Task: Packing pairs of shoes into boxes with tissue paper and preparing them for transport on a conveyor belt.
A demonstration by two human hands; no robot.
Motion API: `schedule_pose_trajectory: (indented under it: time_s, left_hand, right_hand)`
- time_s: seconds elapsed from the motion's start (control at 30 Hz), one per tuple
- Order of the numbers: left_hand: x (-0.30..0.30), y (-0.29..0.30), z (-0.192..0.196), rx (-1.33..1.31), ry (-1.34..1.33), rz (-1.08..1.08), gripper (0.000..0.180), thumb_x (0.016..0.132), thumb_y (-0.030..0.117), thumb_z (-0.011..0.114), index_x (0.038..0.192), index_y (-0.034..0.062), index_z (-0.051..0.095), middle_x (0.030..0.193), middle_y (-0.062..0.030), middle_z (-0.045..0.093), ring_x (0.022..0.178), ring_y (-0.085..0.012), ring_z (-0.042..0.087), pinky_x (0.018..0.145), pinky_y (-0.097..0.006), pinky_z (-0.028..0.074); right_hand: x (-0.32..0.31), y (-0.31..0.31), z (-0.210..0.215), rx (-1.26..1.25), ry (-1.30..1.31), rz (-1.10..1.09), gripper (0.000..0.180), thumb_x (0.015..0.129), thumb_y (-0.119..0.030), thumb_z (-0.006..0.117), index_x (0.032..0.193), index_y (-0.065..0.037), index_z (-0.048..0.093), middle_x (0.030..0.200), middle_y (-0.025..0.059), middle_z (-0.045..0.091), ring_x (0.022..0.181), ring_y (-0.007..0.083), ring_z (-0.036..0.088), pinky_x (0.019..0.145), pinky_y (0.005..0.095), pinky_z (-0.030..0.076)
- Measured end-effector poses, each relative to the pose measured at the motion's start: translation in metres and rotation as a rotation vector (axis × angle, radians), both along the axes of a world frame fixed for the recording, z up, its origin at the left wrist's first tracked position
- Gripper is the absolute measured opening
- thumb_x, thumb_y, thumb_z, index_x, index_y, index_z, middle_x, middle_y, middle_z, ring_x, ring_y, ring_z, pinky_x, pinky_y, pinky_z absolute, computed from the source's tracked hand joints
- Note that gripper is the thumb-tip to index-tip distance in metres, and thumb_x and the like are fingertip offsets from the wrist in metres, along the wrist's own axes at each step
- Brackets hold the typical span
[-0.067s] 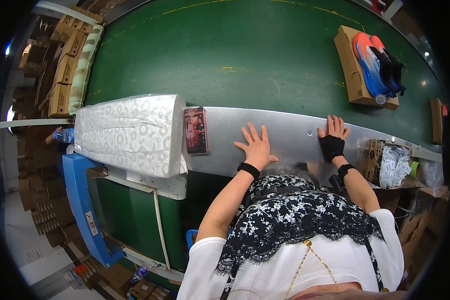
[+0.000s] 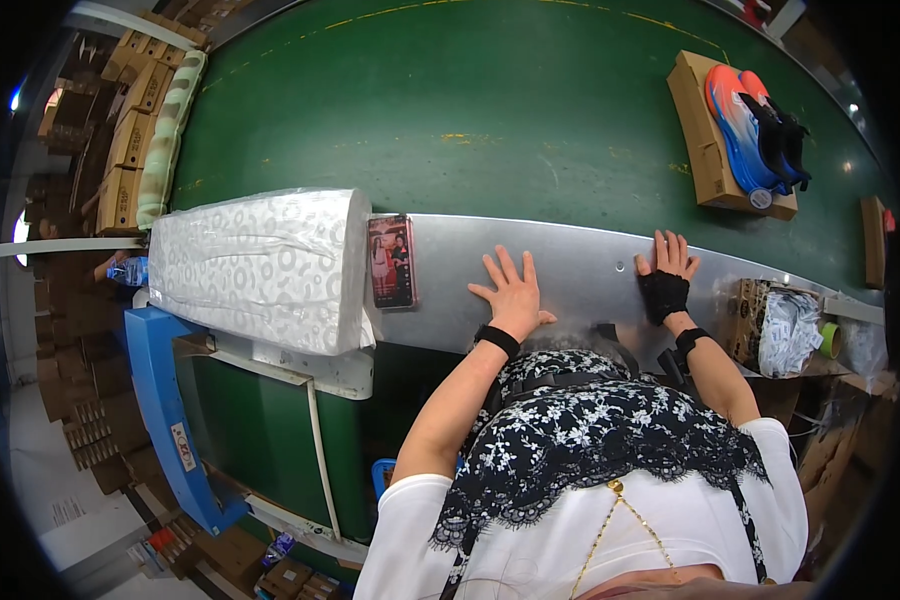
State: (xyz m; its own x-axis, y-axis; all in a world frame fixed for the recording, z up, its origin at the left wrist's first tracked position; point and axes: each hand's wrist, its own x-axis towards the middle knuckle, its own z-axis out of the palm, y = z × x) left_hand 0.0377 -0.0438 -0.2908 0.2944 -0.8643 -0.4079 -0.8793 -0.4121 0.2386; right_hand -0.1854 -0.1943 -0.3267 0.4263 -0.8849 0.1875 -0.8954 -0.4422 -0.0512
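Observation:
My left hand [image 2: 513,295] rests on the metal ledge [image 2: 570,255] with its fingers spread, holding nothing. Farther right, my right hand [image 2: 666,278], in a black fingerless glove, lies palm down on the same ledge, its fingers stretched toward the far edge. To the left of my left hand lies a phone [image 2: 391,262] with a lit screen, beside a stack of patterned tissue sheets in clear plastic [image 2: 255,270]. Close to my right hand stands an open carton [image 2: 745,318] filled with small white packets [image 2: 790,335].
Beyond the ledge runs a green conveyor belt [image 2: 420,110]. On it, a pair of blue and orange sneakers [image 2: 745,130] sits on a brown shoebox [image 2: 692,120]. A roll of green tape [image 2: 829,341] is by the packets. A blue machine frame [image 2: 160,410] and stacked cartons [image 2: 120,200] stand left.

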Motion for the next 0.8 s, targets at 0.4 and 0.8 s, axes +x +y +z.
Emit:
schedule_pose_trajectory:
  time_s: [0.4, 0.8]
  left_hand:
    - [-0.0005, -0.0002, -0.0012, 0.010, 0.021, 0.002, 0.111, 0.054, 0.047, 0.077, 0.135, 0.0018, 0.016, 0.134, -0.0375, 0.002, 0.122, -0.0570, 0.004, 0.076, -0.076, 0.022]
    - [0.0011, -0.0003, -0.0035, -0.006, 0.042, 0.018, 0.110, 0.054, 0.045, 0.077, 0.135, 0.0028, 0.016, 0.135, -0.0369, 0.001, 0.123, -0.0561, 0.004, 0.078, -0.076, 0.020]
  right_hand:
    - [0.0020, 0.0032, 0.0064, 0.023, 0.023, -0.031, 0.053, 0.076, -0.037, 0.051, 0.120, -0.009, 0.046, 0.127, 0.0122, 0.042, 0.122, 0.0278, 0.032, 0.097, 0.0495, 0.018]
    - [0.0014, -0.0004, 0.0016, 0.025, 0.021, -0.022, 0.054, 0.076, -0.038, 0.051, 0.120, -0.009, 0.046, 0.126, 0.0118, 0.042, 0.122, 0.0273, 0.031, 0.096, 0.0507, 0.018]
